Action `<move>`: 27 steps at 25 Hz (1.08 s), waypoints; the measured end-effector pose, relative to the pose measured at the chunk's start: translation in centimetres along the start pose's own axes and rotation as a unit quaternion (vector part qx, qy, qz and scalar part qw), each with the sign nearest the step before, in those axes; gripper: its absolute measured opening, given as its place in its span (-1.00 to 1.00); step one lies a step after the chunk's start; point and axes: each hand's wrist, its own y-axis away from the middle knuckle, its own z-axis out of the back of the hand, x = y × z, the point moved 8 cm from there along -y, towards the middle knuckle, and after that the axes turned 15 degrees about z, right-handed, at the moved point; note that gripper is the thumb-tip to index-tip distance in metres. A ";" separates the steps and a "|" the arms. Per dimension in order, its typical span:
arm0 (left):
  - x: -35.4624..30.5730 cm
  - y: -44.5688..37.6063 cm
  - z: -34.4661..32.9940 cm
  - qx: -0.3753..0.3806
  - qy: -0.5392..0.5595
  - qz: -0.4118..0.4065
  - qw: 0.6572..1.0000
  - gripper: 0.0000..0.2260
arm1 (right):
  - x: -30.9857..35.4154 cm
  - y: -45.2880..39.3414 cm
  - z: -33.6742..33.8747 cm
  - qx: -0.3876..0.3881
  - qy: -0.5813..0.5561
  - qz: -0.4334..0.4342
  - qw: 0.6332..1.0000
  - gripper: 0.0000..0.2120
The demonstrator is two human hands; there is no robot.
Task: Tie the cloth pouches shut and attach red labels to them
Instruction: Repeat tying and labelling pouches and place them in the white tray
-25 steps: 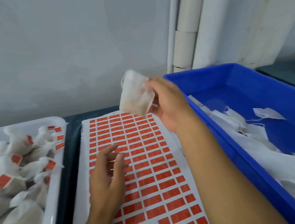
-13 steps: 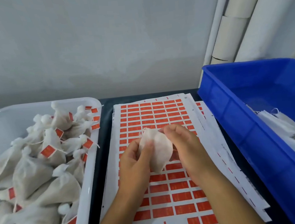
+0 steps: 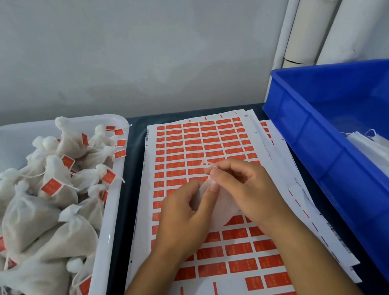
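A small white cloth pouch (image 3: pixel 222 207) lies between my hands over the sheet of red labels (image 3: pixel 198 144). My left hand (image 3: pixel 184 214) grips the pouch's left side with curled fingers. Fingers of my right hand (image 3: pixel 241 188) pinch the pouch's top, where a thin drawstring (image 3: pixel 203 163) sticks up. Most of the pouch is hidden by my hands.
A white tray (image 3: pixel 117 180) on the left is heaped with tied pouches carrying red labels. A blue bin (image 3: pixel 323 157) on the right holds flat pouches (image 3: pixel 378 150). More label sheets lie under the top one. White tubes lean at the back right against the wall.
My right hand brought the pouch down from the air to the label sheet. My left hand took hold of it. Both hands now work at its top.
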 end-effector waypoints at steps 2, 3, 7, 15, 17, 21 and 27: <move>-0.1 0.1 -0.1 0.004 -0.010 -0.006 1.000 -0.62 | 0.1 0.0 0.2 -0.011 -0.023 -0.010 1.000 -0.82; -0.1 0.1 -0.2 0.007 -0.019 -0.010 1.000 -0.61 | 0.1 0.1 0.3 -0.018 -0.030 -0.012 0.999 -0.78; 0.1 0.3 -0.5 0.012 -0.079 -0.020 0.997 -0.53 | 0.4 0.0 1.8 -0.084 -0.033 0.005 0.996 -0.72; 0.4 0.6 -1.5 0.014 -0.198 -0.048 0.979 -0.52 | 0.5 0.2 3.8 -0.181 -0.066 0.015 0.981 -0.79; 0.7 0.4 -1.3 -0.003 -0.215 -0.038 0.976 -0.64 | 0.8 0.2 3.8 -0.186 -0.075 0.024 0.979 -0.83; 0.4 0.3 -0.8 -0.028 -0.215 -0.036 0.976 -0.59 | 1.1 0.0 3.5 -0.174 -0.095 0.033 0.980 -0.84; -0.5 0.7 -0.6 0.040 0.005 0.040 0.998 -0.61 | 2.2 -0.1 2.6 -0.127 -0.107 0.068 0.984 -0.84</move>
